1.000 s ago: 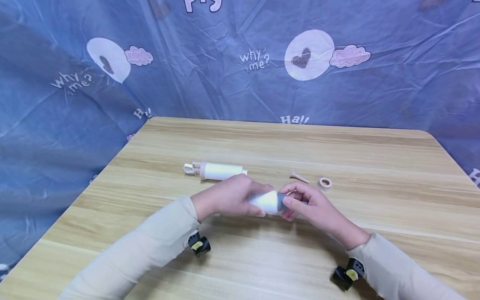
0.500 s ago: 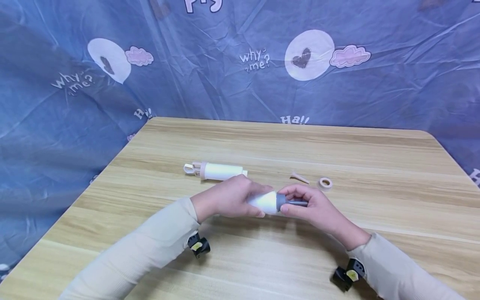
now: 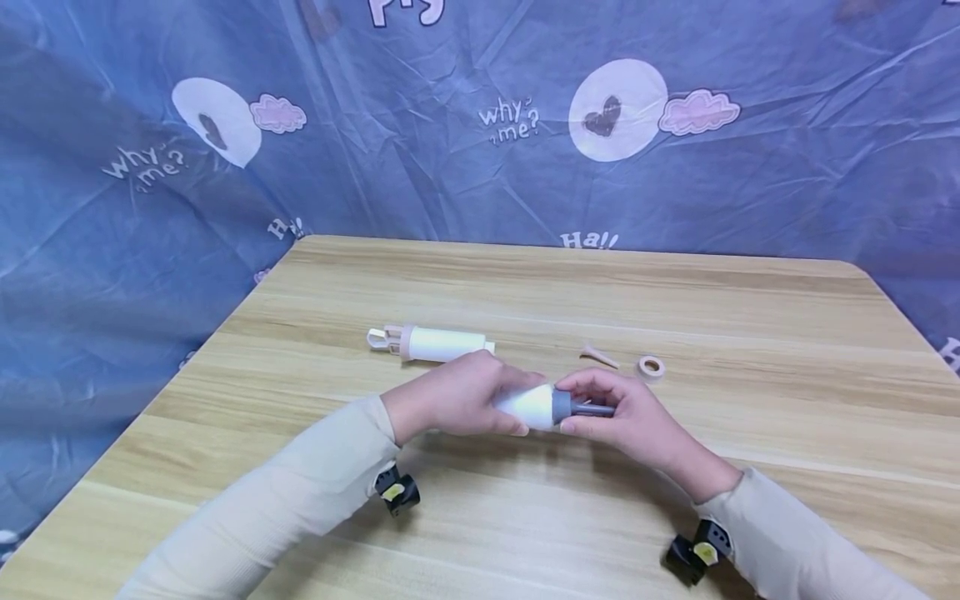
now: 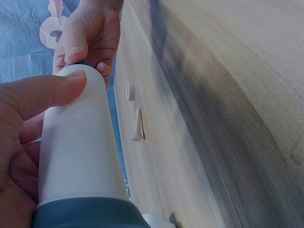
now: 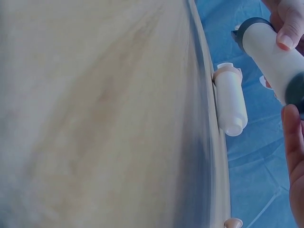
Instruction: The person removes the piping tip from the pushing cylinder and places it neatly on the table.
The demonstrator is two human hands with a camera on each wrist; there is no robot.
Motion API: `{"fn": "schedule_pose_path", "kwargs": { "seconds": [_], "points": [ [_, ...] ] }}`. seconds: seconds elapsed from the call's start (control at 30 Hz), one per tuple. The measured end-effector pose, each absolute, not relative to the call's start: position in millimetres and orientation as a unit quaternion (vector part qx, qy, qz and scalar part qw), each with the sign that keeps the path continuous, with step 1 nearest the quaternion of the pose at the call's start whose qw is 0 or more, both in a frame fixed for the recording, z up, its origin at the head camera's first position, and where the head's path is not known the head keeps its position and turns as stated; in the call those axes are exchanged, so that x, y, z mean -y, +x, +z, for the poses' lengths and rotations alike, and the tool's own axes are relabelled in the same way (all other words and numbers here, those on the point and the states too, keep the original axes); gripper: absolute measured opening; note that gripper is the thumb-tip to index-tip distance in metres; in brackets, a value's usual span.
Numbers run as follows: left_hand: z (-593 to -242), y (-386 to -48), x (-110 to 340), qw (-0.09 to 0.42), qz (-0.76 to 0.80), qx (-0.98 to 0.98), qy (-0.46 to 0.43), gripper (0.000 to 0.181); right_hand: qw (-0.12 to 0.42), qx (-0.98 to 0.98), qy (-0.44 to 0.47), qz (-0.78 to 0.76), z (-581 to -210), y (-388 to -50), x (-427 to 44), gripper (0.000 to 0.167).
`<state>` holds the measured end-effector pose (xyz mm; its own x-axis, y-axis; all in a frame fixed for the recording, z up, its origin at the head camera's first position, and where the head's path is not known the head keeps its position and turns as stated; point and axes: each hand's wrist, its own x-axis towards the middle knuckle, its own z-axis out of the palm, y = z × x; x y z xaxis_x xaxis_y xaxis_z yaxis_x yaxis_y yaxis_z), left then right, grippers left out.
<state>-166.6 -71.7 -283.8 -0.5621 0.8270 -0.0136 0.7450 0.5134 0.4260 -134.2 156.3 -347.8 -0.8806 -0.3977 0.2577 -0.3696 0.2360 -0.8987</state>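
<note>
My left hand (image 3: 468, 395) grips a white cylinder (image 3: 534, 407) lying sideways; in the left wrist view its thumb presses along the white cylinder (image 4: 80, 147), whose near end carries a dark band (image 4: 90, 212). At the right end sits a grey-blue cap (image 3: 561, 406) with a thin grey rod (image 3: 592, 410) pointing right. The fingers and thumb of my right hand (image 3: 626, 417) pinch around this cap. In the right wrist view, a fingertip of the right hand (image 5: 295, 156) touches the dark cap (image 5: 296, 90).
Behind the left hand lies a second white cylinder (image 3: 446, 343) with a pinkish collar and open frame. A small pink peg (image 3: 598, 357) and a pink ring (image 3: 650, 367) lie beyond the right hand on the wooden table (image 3: 675, 308). A blue patterned cloth (image 3: 450, 167) hangs behind.
The fingers of my right hand have shifted and spread around the cap, uncovering more of it and the rod. My left hand stays almost in place.
</note>
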Motion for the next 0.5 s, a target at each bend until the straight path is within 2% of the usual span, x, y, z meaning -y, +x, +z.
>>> {"fn": "schedule_pose_path", "kwargs": {
  "seconds": [0.13,0.37,0.5],
  "points": [
    [-284.1,-166.3,71.9,0.108,0.188,-0.864,0.455,0.056,0.008,-0.786,-0.252,-0.565,-347.8,-133.5,-156.1,0.037],
    [-284.3,-165.0,70.9,0.101,0.186,-0.859,0.465,0.057,0.026,-0.796,-0.254,-0.549,-345.4,-133.7,-154.2,0.058],
    [-285.2,-164.0,70.6,0.095,0.18,-0.861,0.466,0.056,0.038,-0.795,-0.251,-0.551,-345.3,-133.8,-154.2,0.053]
  ]
}}
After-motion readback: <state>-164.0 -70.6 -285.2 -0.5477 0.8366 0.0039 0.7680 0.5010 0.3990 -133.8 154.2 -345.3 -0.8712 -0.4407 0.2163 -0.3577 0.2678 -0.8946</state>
